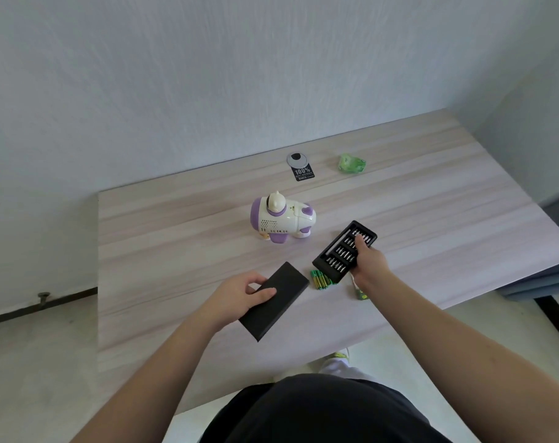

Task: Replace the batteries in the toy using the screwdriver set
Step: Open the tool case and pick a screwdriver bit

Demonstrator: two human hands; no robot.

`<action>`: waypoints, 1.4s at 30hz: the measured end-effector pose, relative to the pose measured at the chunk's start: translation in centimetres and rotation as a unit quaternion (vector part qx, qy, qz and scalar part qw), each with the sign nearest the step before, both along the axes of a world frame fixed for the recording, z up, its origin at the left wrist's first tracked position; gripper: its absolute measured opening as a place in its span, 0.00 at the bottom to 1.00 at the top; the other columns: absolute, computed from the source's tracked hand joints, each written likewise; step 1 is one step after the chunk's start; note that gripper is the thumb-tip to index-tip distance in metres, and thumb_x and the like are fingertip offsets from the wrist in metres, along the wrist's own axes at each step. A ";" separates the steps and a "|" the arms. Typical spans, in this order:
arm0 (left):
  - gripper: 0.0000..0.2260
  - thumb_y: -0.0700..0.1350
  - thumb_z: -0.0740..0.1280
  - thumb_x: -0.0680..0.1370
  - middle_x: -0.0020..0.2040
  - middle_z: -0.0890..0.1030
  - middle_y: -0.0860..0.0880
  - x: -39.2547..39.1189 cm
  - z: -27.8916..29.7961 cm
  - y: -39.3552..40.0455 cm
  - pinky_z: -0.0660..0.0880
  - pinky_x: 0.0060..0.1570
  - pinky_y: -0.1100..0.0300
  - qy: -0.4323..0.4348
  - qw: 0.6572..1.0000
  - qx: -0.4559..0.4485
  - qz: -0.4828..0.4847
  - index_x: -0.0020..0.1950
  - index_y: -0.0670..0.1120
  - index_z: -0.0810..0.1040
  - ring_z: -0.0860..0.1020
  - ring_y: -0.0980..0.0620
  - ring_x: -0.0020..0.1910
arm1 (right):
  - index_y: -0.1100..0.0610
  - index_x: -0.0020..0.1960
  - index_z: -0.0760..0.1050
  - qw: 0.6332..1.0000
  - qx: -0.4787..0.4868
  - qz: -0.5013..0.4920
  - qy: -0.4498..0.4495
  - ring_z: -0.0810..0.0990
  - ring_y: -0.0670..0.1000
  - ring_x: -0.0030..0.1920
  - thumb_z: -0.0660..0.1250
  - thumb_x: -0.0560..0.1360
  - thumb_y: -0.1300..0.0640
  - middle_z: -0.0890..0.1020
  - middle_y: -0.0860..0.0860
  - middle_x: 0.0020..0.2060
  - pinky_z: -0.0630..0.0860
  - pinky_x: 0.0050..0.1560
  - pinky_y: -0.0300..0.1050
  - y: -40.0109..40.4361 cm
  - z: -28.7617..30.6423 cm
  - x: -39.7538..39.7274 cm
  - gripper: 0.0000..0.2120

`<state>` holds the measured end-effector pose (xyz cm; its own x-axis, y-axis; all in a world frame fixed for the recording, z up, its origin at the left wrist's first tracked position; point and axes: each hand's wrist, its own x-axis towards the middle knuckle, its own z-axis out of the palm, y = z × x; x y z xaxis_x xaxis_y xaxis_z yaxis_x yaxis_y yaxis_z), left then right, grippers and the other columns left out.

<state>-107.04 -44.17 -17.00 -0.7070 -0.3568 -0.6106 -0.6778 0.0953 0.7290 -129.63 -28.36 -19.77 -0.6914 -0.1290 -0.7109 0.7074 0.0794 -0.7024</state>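
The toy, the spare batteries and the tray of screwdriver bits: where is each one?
toy (283, 219): head view, white body.
batteries (320, 279): head view, green casings.
bit tray (339, 252): head view, bit rows.

Glossy plastic toy (283, 219); matt black sleeve (273, 304); wood-grain table (163, 238).

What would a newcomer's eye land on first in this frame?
Probably the white-and-purple toy standing mid-table. Next, the two hands nearer the camera: the left hand holds a flat black case cover, and the right hand holds the open screwdriver set tray above green batteries.
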 end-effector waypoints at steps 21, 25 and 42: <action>0.09 0.50 0.67 0.77 0.45 0.79 0.48 2.6 -9.6 -0.2 0.71 0.39 0.56 -0.072 0.973 -0.174 0.136 0.50 0.44 0.76 0.76 0.47 0.43 | 0.63 0.61 0.71 0.978 -0.060 0.194 -0.047 0.82 0.55 0.45 0.58 0.79 0.71 0.81 0.58 0.47 0.78 0.42 0.47 0.8 -0.1 4.8 0.13; 0.14 0.58 0.68 0.74 0.39 0.79 0.49 4.0 -10.3 -1.0 0.77 0.39 0.54 -0.111 0.956 -0.249 0.104 0.39 0.48 0.75 0.78 0.46 0.41 | 0.64 0.62 0.71 0.972 -0.025 0.230 -0.029 0.81 0.54 0.45 0.60 0.78 0.70 0.81 0.57 0.47 0.80 0.39 0.45 0.3 -0.9 5.9 0.13; 0.21 0.51 0.68 0.74 0.59 0.72 0.47 1.3 -9.7 1.6 0.72 0.57 0.52 -0.016 0.947 -0.313 -0.074 0.66 0.49 0.71 0.73 0.46 0.58 | 0.64 0.63 0.71 0.944 0.041 0.323 -0.052 0.82 0.55 0.43 0.69 0.75 0.68 0.82 0.58 0.48 0.80 0.39 0.48 -2.2 -6.5 7.2 0.18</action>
<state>-105.77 -42.59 -26.69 -0.7630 -0.5532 -0.3344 -0.6432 0.5979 0.4784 -122.41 -30.59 -26.25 -0.4130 -0.4427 -0.7959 0.5569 0.5686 -0.6054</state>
